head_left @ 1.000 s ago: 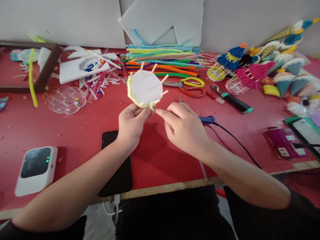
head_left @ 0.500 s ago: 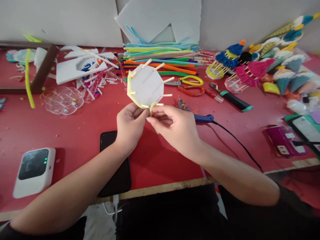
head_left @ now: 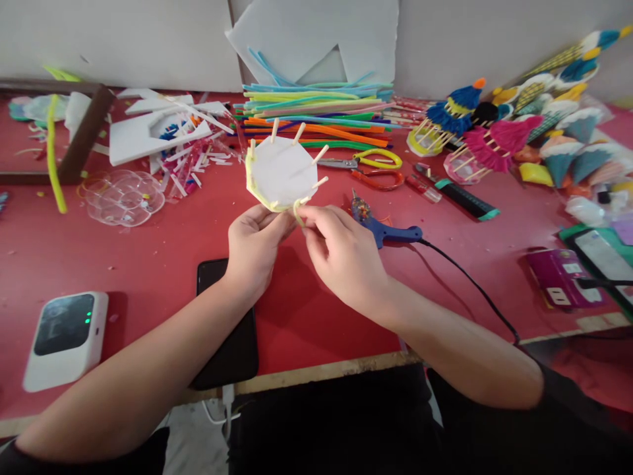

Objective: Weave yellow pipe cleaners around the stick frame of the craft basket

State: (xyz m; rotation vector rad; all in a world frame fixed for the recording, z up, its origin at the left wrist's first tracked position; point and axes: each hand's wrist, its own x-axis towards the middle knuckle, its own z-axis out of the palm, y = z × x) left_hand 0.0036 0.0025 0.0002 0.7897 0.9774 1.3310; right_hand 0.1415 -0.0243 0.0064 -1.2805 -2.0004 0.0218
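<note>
A white many-sided foam board (head_left: 284, 170) with several short wooden sticks standing along its edge is held up above the table. My left hand (head_left: 254, 244) grips its near lower edge, thumb and fingers pinched on it. A pale yellow pipe cleaner (head_left: 257, 193) runs along the left and lower rim of the board. Its loose end curls at the bottom, where my right hand (head_left: 341, 254) pinches at it beside a stick. The fingertips of both hands are partly hidden behind the board and each other.
A blue glue gun (head_left: 395, 234) with a cord lies right of my hands. Behind are pliers (head_left: 378, 158), a bundle of coloured pipe cleaners (head_left: 316, 105) and foam scraps (head_left: 133, 135). A black phone (head_left: 232, 343) lies under my left forearm, a white device (head_left: 66, 340) farther left.
The board has shifted slightly left and tilted, so its sticks point more upward. My right hand has moved its fingers up closer to the rim, and the thumb has tucked in.
</note>
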